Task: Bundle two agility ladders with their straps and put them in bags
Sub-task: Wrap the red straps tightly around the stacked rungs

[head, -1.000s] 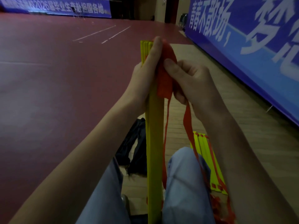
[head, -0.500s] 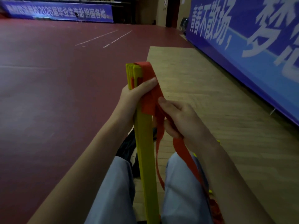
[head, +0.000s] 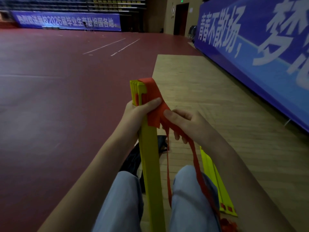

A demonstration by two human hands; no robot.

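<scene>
A stack of yellow ladder rungs [head: 150,164] stands upright between my knees. Orange strap [head: 154,99] is wrapped over its top end. My left hand [head: 137,114] grips the stack near the top, thumb pressing the strap against it. My right hand [head: 185,123] holds the loose orange strap just right of the stack; the strap's tail [head: 197,166] hangs down over my right knee. A second yellow ladder [head: 215,181] lies flat on the floor to the right. A dark bag [head: 133,161] lies on the floor behind the stack, partly hidden.
I sit on a strip of wooden floor [head: 217,101]. Dark red court flooring [head: 58,106] spreads to the left. A blue banner wall [head: 259,56] runs along the right side. A bunch of orange strap [head: 229,223] lies by my right leg.
The stack and both hands have come lower in view. My right hand has slid down along the strap, and my left thumb now presses the wrap lower on the stack.
</scene>
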